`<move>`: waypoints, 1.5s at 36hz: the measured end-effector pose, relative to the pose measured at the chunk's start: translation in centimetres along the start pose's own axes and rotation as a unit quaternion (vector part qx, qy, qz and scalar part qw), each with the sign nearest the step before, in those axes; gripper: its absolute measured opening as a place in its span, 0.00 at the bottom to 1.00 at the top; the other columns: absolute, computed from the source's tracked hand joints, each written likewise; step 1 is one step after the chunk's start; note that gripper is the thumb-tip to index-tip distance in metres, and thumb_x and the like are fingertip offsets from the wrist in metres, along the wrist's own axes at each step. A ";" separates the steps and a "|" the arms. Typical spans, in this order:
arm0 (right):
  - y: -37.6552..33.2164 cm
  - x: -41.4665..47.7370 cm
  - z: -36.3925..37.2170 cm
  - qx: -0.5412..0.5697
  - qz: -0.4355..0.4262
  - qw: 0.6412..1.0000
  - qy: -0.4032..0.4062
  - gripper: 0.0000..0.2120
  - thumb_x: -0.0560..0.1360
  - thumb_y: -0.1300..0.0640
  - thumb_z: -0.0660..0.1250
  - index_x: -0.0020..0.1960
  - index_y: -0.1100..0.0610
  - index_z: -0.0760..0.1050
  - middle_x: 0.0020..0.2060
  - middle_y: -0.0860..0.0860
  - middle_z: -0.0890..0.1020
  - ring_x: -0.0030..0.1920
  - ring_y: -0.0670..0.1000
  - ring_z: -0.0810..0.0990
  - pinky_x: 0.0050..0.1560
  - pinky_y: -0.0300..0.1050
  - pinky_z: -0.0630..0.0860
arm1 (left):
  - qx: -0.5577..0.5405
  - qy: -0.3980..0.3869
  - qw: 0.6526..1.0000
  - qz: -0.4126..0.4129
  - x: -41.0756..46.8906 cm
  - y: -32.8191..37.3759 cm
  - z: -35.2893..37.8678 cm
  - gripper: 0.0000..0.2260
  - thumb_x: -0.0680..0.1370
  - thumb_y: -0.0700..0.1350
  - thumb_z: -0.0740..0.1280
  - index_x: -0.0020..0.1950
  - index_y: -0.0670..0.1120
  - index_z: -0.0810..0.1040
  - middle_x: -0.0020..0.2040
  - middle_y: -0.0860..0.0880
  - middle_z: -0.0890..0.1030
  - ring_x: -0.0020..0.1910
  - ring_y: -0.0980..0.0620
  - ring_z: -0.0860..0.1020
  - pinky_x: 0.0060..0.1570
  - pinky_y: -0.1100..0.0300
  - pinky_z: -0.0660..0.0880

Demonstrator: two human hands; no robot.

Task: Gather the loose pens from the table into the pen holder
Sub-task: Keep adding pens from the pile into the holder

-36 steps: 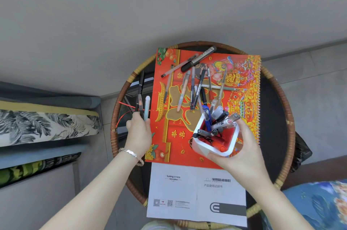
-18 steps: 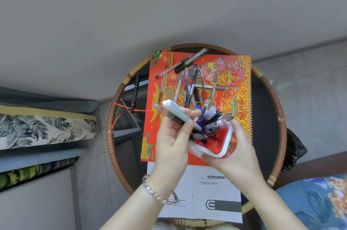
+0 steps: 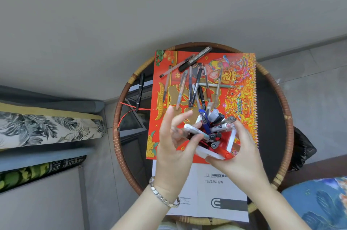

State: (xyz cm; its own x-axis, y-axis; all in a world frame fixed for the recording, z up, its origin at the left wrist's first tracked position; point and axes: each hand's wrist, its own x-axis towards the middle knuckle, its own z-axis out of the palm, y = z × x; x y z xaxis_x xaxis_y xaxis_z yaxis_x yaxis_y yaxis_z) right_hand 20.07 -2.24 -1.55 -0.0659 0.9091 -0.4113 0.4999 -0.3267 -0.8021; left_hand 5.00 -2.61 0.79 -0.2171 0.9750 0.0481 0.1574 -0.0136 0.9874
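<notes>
Head view. Left hand (image 3: 176, 141) is over the near-left side of the pen holder (image 3: 214, 151), thumb and forefinger pinching a white pen (image 3: 195, 130) whose far end already lies among the pens in the holder; the other fingers are spread and lifted. A second, darker pen seems to be in the same pinch, but blur makes this uncertain. Right hand (image 3: 238, 156) cups the holder from the near-right side and grips it, tilted so its mouth faces the left hand. The holder is white outside, red inside, and appears lifted just off the red calendar (image 3: 240, 83), though I cannot tell contact for certain.

Holder contents: a crowded bundle, including a blue-capped pen (image 3: 203, 118) and several grey and black ones, sticking out at mixed angles.

Still loose: a cluster of roughly ten pens (image 3: 195, 86) lies on the calendar beyond the holder, some crossing one another; a thick black marker (image 3: 195, 58) rests at the calendar's far edge; one black pen (image 3: 140, 91) lies apart on the round table (image 3: 281, 98), left of the calendar.

Judgement: task is perhaps half done. Current step is seating the white pen; the far cluster and the lone black pen remain.
</notes>
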 end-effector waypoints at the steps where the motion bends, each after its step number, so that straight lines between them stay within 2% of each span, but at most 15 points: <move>1: 0.0 0.0 0.0 -0.005 -0.001 1.000 0.000 0.38 0.58 0.58 0.80 0.65 0.48 0.69 0.58 0.45 0.76 0.59 0.43 0.75 0.51 0.30 0.73 | -0.001 0.010 1.000 0.006 -0.1 -0.2 0.0 0.44 0.70 0.30 0.69 0.68 0.70 0.55 0.60 0.49 0.76 0.52 0.52 0.82 0.52 0.60 0.78; 5: 0.1 0.0 0.3 -0.017 0.005 1.000 -0.002 0.40 0.58 0.57 0.80 0.67 0.49 0.68 0.61 0.45 0.75 0.63 0.46 0.73 0.60 0.48 0.74 | 0.058 0.000 0.998 0.016 -0.2 -0.8 -0.1 0.35 0.72 0.33 0.68 0.67 0.68 0.62 0.64 0.63 0.73 0.59 0.52 0.79 0.55 0.56 0.78; 10: -0.2 0.2 0.7 -0.022 0.004 1.000 0.013 0.40 0.57 0.57 0.79 0.66 0.48 0.68 0.59 0.45 0.76 0.62 0.46 0.74 0.61 0.52 0.75 | 0.145 -0.043 0.986 0.067 -0.5 -1.4 -0.4 0.16 0.78 0.41 0.61 0.66 0.46 0.69 0.67 0.54 0.72 0.66 0.55 0.72 0.64 0.61 0.71; 13: -0.5 0.4 1.1 -0.020 0.008 0.999 0.025 0.39 0.57 0.55 0.80 0.65 0.48 0.69 0.58 0.46 0.76 0.59 0.47 0.75 0.59 0.48 0.75 | 0.134 -0.123 0.983 -0.005 -0.9 -1.6 -0.6 0.19 0.80 0.48 0.52 0.71 0.49 0.65 0.69 0.62 0.66 0.70 0.63 0.64 0.69 0.67 0.62; 17: -0.8 0.9 1.3 -0.010 0.006 1.000 0.029 0.37 0.56 0.54 0.81 0.63 0.48 0.70 0.57 0.46 0.77 0.59 0.47 0.76 0.54 0.39 0.73 | 0.081 -0.169 0.980 -0.068 -0.5 -2.1 -1.1 0.18 0.81 0.50 0.52 0.69 0.63 0.61 0.69 0.73 0.62 0.71 0.67 0.59 0.70 0.69 0.57; 22: -3.1 1.6 0.9 0.097 0.014 0.995 0.020 0.25 0.49 0.45 0.77 0.43 0.35 0.72 0.42 0.36 0.81 0.43 0.35 0.80 0.44 0.26 0.73 | 0.047 -0.031 0.992 -0.109 3.3 -3.4 -3.0 0.17 0.79 0.48 0.56 0.64 0.66 0.65 0.68 0.58 0.71 0.68 0.61 0.68 0.68 0.64 0.65; 24: -3.0 1.9 1.0 0.085 0.019 0.996 0.020 0.27 0.48 0.43 0.78 0.44 0.33 0.71 0.46 0.39 0.81 0.48 0.40 0.81 0.50 0.36 0.76 | 0.121 0.021 0.980 -0.156 5.7 -5.3 -4.0 0.16 0.79 0.44 0.60 0.65 0.57 0.68 0.65 0.54 0.73 0.64 0.59 0.71 0.66 0.56 0.69; 27: -3.0 2.5 1.0 0.077 0.015 0.997 0.025 0.26 0.50 0.39 0.76 0.45 0.37 0.71 0.47 0.44 0.81 0.48 0.46 0.82 0.50 0.47 0.79 | 0.234 0.089 0.943 -0.220 9.2 -8.4 -5.5 0.16 0.77 0.42 0.64 0.65 0.45 0.70 0.62 0.48 0.73 0.56 0.56 0.72 0.58 0.60 0.69; 29: -3.1 3.0 0.9 0.067 0.008 0.997 0.029 0.26 0.51 0.40 0.76 0.44 0.43 0.71 0.44 0.46 0.82 0.45 0.45 0.82 0.47 0.46 0.79 | 0.291 0.101 0.919 -0.244 10.9 -10.4 -6.4 0.17 0.76 0.43 0.66 0.63 0.43 0.71 0.60 0.44 0.73 0.56 0.49 0.74 0.56 0.58 0.70; 32: -3.1 3.4 0.9 0.056 0.010 0.998 0.032 0.27 0.50 0.39 0.77 0.45 0.40 0.71 0.45 0.43 0.81 0.45 0.41 0.81 0.44 0.35 0.75 | 0.362 0.088 0.880 -0.294 12.2 -12.9 -7.3 0.18 0.74 0.44 0.69 0.62 0.41 0.72 0.60 0.42 0.76 0.59 0.43 0.75 0.57 0.48 0.73; 35: -3.4 3.7 1.0 0.045 0.012 0.998 0.034 0.28 0.51 0.37 0.79 0.45 0.37 0.70 0.45 0.38 0.80 0.47 0.39 0.79 0.44 0.29 0.72 | 0.377 0.062 0.864 -0.327 12.1 -14.0 -7.6 0.13 0.75 0.42 0.67 0.59 0.40 0.74 0.55 0.41 0.79 0.55 0.42 0.77 0.49 0.53 0.72; 40: -2.8 3.9 1.1 0.012 0.026 0.999 0.029 0.36 0.50 0.36 0.76 0.55 0.43 0.71 0.53 0.45 0.80 0.57 0.48 0.78 0.56 0.54 0.77 | 0.341 0.040 0.878 -0.333 11.7 -13.4 -7.3 0.13 0.78 0.41 0.63 0.60 0.37 0.72 0.57 0.40 0.78 0.55 0.42 0.77 0.49 0.55 0.71; 46: -2.0 3.7 0.8 0.001 0.050 0.999 0.011 0.40 0.54 0.40 0.79 0.61 0.48 0.70 0.57 0.47 0.79 0.58 0.48 0.78 0.57 0.56 0.77 | 0.152 0.006 0.943 -0.294 9.8 -6.3 -6.0 0.08 0.77 0.42 0.65 0.55 0.45 0.70 0.51 0.46 0.79 0.50 0.47 0.80 0.42 0.63 0.76; 50: -2.1 3.2 0.6 0.015 0.053 0.998 0.010 0.36 0.54 0.40 0.80 0.58 0.47 0.71 0.55 0.46 0.80 0.57 0.47 0.78 0.56 0.56 0.78 | 0.051 -0.026 0.971 -0.234 7.9 -0.6 -5.5 0.16 0.74 0.33 0.66 0.47 0.53 0.68 0.44 0.48 0.82 0.48 0.49 0.81 0.49 0.51 0.78; 54: -1.7 2.6 0.4 0.015 0.067 0.998 0.012 0.40 0.52 0.37 0.79 0.60 0.48 0.70 0.58 0.47 0.78 0.60 0.49 0.77 0.59 0.55 0.76 | 0.018 -0.060 0.976 -0.210 6.0 1.3 -4.1 0.14 0.72 0.31 0.67 0.48 0.49 0.71 0.42 0.49 0.83 0.45 0.55 0.82 0.49 0.58 0.78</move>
State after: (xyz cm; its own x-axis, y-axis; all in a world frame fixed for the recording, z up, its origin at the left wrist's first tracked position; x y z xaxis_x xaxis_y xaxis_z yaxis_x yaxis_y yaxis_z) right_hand 18.66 0.59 -1.47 0.0197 0.8625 -0.5056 0.4775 -0.4524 -0.7532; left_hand -0.02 2.27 2.93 -0.1563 0.9122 -0.3789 0.1139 0.3977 0.9104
